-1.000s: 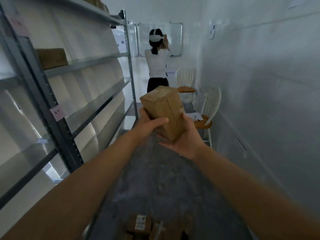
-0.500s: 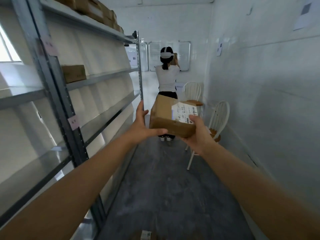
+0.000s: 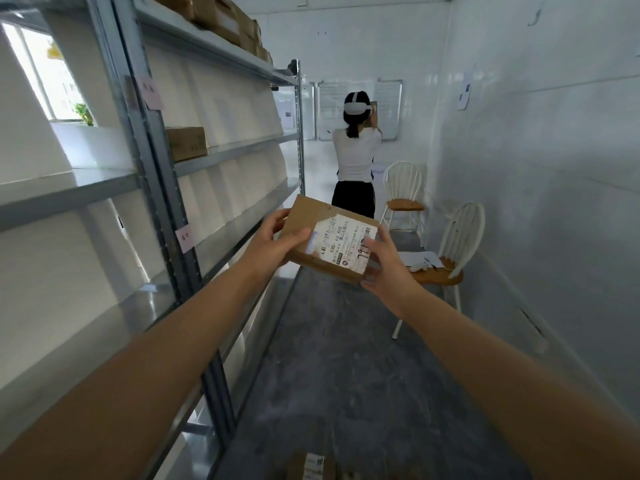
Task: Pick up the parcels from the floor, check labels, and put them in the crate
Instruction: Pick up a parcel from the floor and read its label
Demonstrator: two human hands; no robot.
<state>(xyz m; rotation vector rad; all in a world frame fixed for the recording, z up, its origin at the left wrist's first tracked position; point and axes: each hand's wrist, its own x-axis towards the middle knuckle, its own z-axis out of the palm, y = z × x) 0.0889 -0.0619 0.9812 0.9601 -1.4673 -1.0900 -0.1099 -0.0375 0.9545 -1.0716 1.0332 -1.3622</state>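
Note:
I hold a brown cardboard parcel [image 3: 318,220] at chest height in front of me, its broad face tilted up. A white shipping label [image 3: 346,244] with a barcode and printed text covers that face. My left hand [image 3: 273,244] grips the parcel's left edge, thumb across the top. My right hand [image 3: 384,268] grips the right lower corner, thumb on the label. Another parcel [image 3: 313,467] with a white label lies on the floor at the bottom edge. No crate is in view.
A grey metal shelf rack [image 3: 166,202] runs along the left, with boxes [image 3: 187,143] on its shelves. Two white chairs [image 3: 450,261] stand by the right wall. A person [image 3: 356,157] stands with their back to me down the narrow aisle.
The parcel has been turned from upright on end to flat, bringing its label up to face me. My view has risen, so the floor parcels have slid to the bottom edge.

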